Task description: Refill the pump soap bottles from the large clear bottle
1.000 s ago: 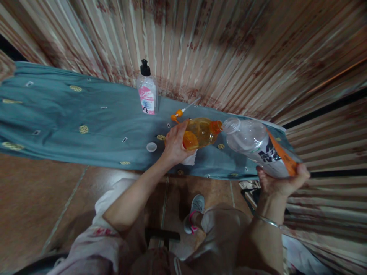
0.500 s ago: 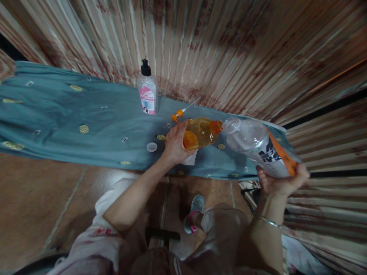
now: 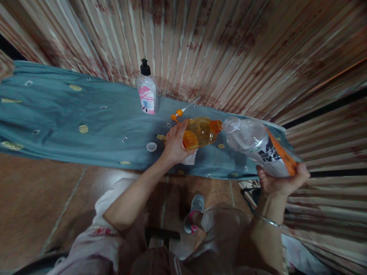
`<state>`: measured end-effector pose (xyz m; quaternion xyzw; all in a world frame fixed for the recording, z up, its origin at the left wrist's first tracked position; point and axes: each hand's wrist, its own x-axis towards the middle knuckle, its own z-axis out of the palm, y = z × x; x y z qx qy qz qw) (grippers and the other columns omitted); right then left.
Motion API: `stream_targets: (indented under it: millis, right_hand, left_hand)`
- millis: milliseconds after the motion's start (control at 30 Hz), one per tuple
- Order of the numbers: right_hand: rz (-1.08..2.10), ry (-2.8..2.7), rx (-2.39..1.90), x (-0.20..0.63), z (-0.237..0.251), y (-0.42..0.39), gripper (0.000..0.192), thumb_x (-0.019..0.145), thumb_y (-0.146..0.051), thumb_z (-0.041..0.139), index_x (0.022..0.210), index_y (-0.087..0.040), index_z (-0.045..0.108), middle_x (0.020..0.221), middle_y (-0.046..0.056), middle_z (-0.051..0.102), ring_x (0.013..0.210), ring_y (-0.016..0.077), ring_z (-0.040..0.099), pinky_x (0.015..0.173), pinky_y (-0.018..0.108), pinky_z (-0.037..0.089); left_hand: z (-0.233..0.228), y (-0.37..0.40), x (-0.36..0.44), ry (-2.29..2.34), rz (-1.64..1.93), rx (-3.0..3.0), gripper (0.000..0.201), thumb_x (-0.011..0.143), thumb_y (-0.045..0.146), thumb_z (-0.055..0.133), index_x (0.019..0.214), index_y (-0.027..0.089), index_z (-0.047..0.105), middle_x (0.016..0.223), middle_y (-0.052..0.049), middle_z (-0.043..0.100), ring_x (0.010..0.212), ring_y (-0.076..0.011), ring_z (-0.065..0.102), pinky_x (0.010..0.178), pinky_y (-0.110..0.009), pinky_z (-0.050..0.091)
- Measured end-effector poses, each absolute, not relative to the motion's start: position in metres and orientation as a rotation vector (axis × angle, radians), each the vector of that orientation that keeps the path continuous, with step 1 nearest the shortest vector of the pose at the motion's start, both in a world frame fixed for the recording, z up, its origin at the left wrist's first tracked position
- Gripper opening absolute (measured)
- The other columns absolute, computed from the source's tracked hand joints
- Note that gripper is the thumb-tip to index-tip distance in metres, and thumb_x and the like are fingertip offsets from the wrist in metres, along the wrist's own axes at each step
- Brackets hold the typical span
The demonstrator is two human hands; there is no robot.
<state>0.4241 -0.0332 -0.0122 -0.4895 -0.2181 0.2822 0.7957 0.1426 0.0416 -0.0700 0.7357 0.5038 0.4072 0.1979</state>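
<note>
My left hand (image 3: 175,146) is wrapped round the base of an orange see-through bottle (image 3: 202,131), which is tipped with its neck to the right. My right hand (image 3: 279,181) grips the lower end of a larger clear bottle (image 3: 249,139) with an orange and black label. That bottle is tilted too, its mouth meeting the orange bottle's mouth; whether the rims touch I cannot tell. Just behind my left hand lies an orange pump top (image 3: 178,113) with a thin tube. A small white cap (image 3: 151,146) rests left of the hand. Some white tissue-like material (image 3: 190,158) shows beneath the orange bottle.
A clear pump bottle (image 3: 148,93) with a black head and pink label stands at the back of the narrow table under a teal cloth (image 3: 57,114). Pleated curtains (image 3: 183,46) hang behind and at the right. Below is a brown tiled floor (image 3: 37,191).
Both hands keep their hold on the two bottles, which stay mouth to mouth in nearly the same pose. The view has shifted only very slightly.
</note>
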Motion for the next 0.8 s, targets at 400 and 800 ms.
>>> stream_targets:
  millis: [400, 800]
  right_hand:
    - [0.58, -0.568, -1.097, 0.4267, -0.0154, -0.0338, 0.062, 0.055, -0.06, 0.052, 0.096, -0.014, 0.063, 0.072, 0.003, 0.058, 0.042, 0.0153, 0.053, 0.023, 0.026, 0.035]
    - [0.583, -0.56, -1.093, 0.4256, -0.0135, -0.0349, 0.059, 0.055, -0.059, 0.053, 0.093, -0.014, 0.063, 0.073, 0.003, 0.059, 0.044, 0.0141, 0.053, 0.024, 0.024, 0.036]
  left_hand:
    - [-0.0644, 0.0398, 0.1417, 1.412, 1.116, 2.052, 0.093, 0.062, 0.034, 0.077, 0.141, 0.019, 0.031, 0.138, -0.014, 0.048, 0.126, -0.0325, 0.045, 0.104, -0.049, 0.04]
    - [-0.0685, 0.0414, 0.1419, 1.4, 1.157, 2.065, 0.093, 0.061, 0.035, 0.076, 0.141, 0.019, 0.031, 0.136, -0.014, 0.05, 0.125, -0.0333, 0.046, 0.103, -0.048, 0.04]
